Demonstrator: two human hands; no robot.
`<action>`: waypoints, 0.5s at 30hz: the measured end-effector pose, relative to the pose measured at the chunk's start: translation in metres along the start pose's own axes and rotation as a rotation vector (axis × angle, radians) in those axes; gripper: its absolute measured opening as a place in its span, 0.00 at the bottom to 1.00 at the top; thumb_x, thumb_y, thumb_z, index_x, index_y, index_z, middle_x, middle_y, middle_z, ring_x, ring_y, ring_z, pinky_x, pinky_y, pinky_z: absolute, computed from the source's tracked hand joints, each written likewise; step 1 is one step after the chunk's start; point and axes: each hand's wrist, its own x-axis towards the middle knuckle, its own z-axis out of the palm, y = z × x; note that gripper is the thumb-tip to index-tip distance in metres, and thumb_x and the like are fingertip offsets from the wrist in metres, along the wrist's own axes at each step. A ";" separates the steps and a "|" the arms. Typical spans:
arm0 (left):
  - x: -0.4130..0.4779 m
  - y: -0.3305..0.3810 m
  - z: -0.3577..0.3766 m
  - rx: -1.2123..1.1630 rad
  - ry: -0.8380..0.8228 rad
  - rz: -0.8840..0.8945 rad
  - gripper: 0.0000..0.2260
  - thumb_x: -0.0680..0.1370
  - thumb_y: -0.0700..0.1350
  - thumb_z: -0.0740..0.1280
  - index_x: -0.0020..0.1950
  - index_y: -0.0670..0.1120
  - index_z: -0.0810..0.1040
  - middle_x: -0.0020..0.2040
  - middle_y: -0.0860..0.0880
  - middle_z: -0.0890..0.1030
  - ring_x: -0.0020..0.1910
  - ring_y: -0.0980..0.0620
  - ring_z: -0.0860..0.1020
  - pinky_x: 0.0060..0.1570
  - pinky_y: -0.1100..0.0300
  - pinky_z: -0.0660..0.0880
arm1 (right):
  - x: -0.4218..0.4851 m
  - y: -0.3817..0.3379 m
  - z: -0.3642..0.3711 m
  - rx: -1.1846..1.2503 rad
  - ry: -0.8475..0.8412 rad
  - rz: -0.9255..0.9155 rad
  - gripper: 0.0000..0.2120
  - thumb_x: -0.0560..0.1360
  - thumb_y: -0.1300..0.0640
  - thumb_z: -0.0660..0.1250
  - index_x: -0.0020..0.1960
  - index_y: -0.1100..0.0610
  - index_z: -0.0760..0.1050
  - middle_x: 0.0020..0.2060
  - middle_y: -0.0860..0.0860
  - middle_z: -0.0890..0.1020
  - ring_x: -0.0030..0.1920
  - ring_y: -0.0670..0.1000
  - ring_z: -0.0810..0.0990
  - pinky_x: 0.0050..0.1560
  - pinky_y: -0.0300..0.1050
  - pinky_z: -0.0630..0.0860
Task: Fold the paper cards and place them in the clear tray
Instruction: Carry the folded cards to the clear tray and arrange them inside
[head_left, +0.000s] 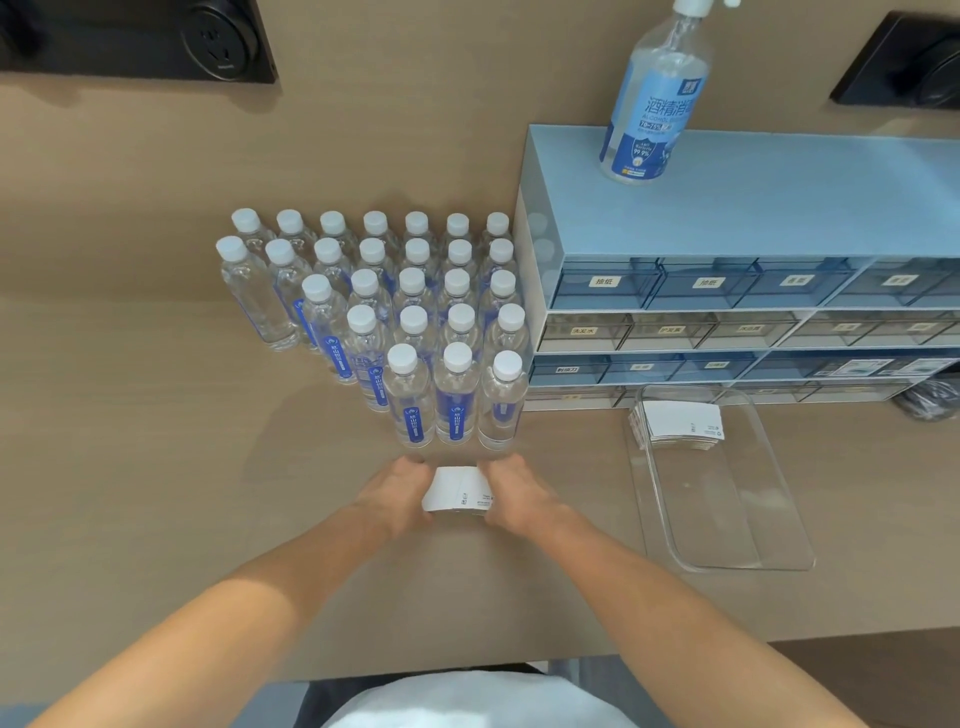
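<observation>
Both bare hands meet over the tan wooden desk (156, 467), gripping one white paper card with small dark print (457, 491) between them. The left hand (397, 493) has its fingers curled around the card's left edge; the right hand (514, 493) closes on the right edge, its fingers bent over the top. The card bows upward between the two grips, and its lower edge sits close to the desk, though I cannot tell if it touches.

Just beyond the fingertips stands a block of clear plastic water bottles with white caps and blue labels (415, 322), the nearest row almost at the knuckles.

Off to the right of the right hand lies the clear rectangular plastic tray (753, 551). At its far end rests a small stack of white folded cards (678, 423); the near part of the tray is bare.

Behind the tray is a pale blue drawer cabinet with labelled translucent drawers (753, 208), and on top of it stands a clear spray bottle of alcohol disinfectant with a blue label (654, 104).
</observation>
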 end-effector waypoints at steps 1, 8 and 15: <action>0.000 0.001 0.001 -0.002 0.004 0.000 0.20 0.72 0.45 0.72 0.61 0.43 0.73 0.59 0.44 0.76 0.58 0.43 0.77 0.52 0.54 0.76 | 0.000 0.000 0.000 -0.009 0.002 0.001 0.16 0.70 0.61 0.72 0.56 0.57 0.75 0.56 0.58 0.78 0.54 0.60 0.80 0.49 0.50 0.80; -0.006 -0.011 -0.010 -0.248 0.025 -0.103 0.31 0.65 0.64 0.75 0.58 0.45 0.74 0.55 0.49 0.76 0.55 0.48 0.74 0.52 0.57 0.73 | 0.000 0.008 -0.015 0.105 -0.032 -0.026 0.42 0.62 0.53 0.81 0.70 0.58 0.66 0.64 0.55 0.74 0.64 0.57 0.73 0.60 0.50 0.76; -0.010 -0.038 -0.039 -1.333 -0.175 -0.638 0.35 0.77 0.66 0.62 0.65 0.36 0.72 0.61 0.35 0.77 0.57 0.39 0.79 0.59 0.48 0.77 | -0.004 0.026 -0.035 0.908 -0.097 0.330 0.29 0.74 0.48 0.72 0.70 0.59 0.69 0.66 0.55 0.76 0.61 0.54 0.76 0.62 0.47 0.74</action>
